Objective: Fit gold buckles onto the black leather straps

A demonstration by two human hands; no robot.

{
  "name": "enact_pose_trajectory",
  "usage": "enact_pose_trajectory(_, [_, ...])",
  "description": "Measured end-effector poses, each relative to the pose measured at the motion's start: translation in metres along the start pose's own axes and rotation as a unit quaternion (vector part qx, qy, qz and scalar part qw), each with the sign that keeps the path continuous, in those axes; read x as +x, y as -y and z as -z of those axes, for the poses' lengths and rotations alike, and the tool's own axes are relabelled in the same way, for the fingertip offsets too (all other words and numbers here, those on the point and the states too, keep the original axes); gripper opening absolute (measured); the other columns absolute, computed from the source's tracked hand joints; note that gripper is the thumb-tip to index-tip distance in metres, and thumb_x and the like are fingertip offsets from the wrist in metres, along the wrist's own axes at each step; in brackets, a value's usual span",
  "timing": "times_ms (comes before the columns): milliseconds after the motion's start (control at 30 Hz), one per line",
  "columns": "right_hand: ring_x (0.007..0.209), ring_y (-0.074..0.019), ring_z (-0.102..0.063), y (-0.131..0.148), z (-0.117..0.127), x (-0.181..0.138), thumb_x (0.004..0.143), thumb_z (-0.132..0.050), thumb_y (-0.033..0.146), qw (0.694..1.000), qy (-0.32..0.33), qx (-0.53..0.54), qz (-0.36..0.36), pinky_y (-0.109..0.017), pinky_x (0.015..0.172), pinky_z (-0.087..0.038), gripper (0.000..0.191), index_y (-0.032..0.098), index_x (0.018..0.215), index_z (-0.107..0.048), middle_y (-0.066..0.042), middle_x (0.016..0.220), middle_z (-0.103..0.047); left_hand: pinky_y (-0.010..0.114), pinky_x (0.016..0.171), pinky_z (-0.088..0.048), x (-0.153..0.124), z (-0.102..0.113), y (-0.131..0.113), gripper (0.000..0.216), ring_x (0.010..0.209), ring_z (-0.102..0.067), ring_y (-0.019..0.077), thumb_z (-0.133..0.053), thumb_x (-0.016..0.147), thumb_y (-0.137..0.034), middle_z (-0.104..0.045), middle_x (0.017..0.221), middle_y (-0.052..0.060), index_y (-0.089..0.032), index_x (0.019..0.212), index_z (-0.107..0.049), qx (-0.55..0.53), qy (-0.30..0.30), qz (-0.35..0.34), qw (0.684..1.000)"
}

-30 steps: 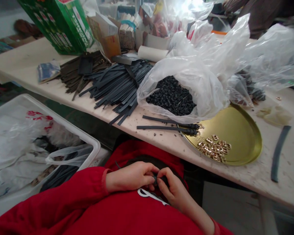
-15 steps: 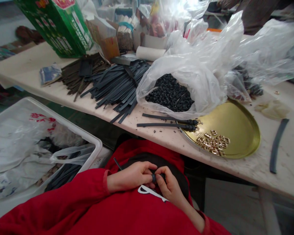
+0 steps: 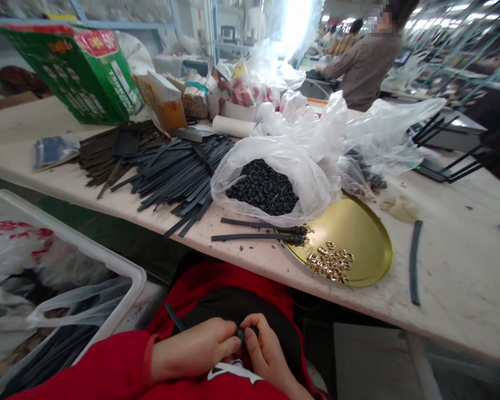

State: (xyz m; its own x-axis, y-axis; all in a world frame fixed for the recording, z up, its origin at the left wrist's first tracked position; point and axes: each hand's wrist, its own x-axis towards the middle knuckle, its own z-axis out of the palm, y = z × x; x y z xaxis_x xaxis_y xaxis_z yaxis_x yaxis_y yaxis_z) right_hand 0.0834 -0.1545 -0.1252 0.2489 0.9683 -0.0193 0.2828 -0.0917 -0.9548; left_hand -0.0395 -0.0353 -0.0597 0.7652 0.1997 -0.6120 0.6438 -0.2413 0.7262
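Note:
My left hand [image 3: 206,341] and my right hand [image 3: 264,347] meet low in front of my lap, fingers pinched together. Between them is a dark blue-black strap [image 3: 174,316], whose free end sticks out behind my left wrist. Its other end is mostly hidden by my fingertips; a small dark piece shows there, too covered to make out. On the table edge beyond lie two similar straps with buckles [image 3: 258,238], their buckle ends resting over a gold tray [image 3: 366,244]. Small gold buckles [image 3: 331,262] are heaped on that tray.
An open plastic bag [image 3: 316,189] holds many small black loops [image 3: 262,186]. Left of it spreads a pile of dark straps [image 3: 179,172]. One loose strap [image 3: 415,261] lies at right. A white bin [image 3: 137,283] stands at lower left, a green box [image 3: 83,78] behind. A person [image 3: 366,61] works farther back.
My view has tilted up and swung right, bringing the room and a person into sight. Both hands stay together on the strap, with little visible change in grip.

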Motion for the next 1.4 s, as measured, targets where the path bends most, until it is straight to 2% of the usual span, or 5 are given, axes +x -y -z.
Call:
enact_pose_trajectory(467, [0.065, -0.0138, -0.059, -0.006, 0.008, 0.004, 0.089, -0.035, 0.032, 0.999, 0.002, -0.029, -0.012, -0.022, 0.057, -0.047, 0.022, 0.020, 0.099, -0.050, -0.004, 0.079, -0.061, 0.020, 0.051, -0.033, 0.010, 0.014, -0.016, 0.031, 0.058, -0.051, 0.0125, -0.033, 0.086, -0.026, -0.060, 0.066, 0.003, -0.016, 0.070, -0.058, 0.147, 0.024, -0.059, 0.987])
enact_pose_trajectory(767, [0.065, -0.0158, -0.061, 0.000, 0.007, -0.001, 0.089, -0.034, 0.028, 0.987, -0.034, -0.159, 0.017, -0.026, 0.060, -0.049, 0.022, 0.019, 0.101, -0.049, -0.005, 0.081, -0.065, 0.020, 0.051, -0.033, 0.009, 0.009, -0.013, 0.025, 0.057, -0.049, 0.0125, -0.037, 0.082, -0.027, -0.059, 0.066, 0.001, -0.016, 0.070, -0.057, 0.093, 0.008, -0.054, 0.994])
enact_pose_trajectory(967, [0.066, -0.0165, -0.062, 0.003, 0.007, -0.002, 0.089, -0.033, 0.029, 0.985, -0.014, -0.170, 0.041, -0.027, 0.060, -0.048, 0.022, 0.020, 0.101, -0.049, -0.005, 0.079, -0.065, 0.020, 0.048, -0.035, 0.012, -0.002, -0.004, 0.027, 0.054, -0.047, 0.0117, -0.038, 0.080, -0.033, -0.056, 0.061, -0.002, -0.016, 0.073, -0.057, -0.030, 0.038, 0.047, 0.998])
enact_pose_trajectory(1133, [0.050, -0.0134, -0.056, 0.009, 0.013, -0.001, 0.090, -0.031, 0.032, 0.991, 0.008, -0.135, -0.008, -0.024, 0.048, -0.042, 0.025, 0.017, 0.101, -0.047, -0.001, 0.065, -0.061, 0.025, 0.057, -0.038, 0.003, 0.002, -0.006, 0.030, 0.064, -0.055, 0.0176, -0.038, 0.083, -0.033, -0.064, 0.073, 0.006, -0.016, 0.076, -0.061, 0.179, -0.067, -0.027, 0.981])
enact_pose_trajectory(1400, [0.056, -0.0177, -0.060, 0.004, 0.011, -0.005, 0.089, -0.032, 0.029, 0.972, 0.005, -0.230, 0.055, -0.026, 0.050, -0.041, 0.021, 0.019, 0.085, -0.050, -0.004, 0.063, -0.062, 0.027, 0.058, -0.040, 0.000, -0.005, -0.007, 0.033, 0.066, -0.060, 0.0210, -0.032, 0.090, -0.031, -0.065, 0.074, 0.008, -0.015, 0.078, -0.059, 0.267, -0.073, -0.061, 0.959])
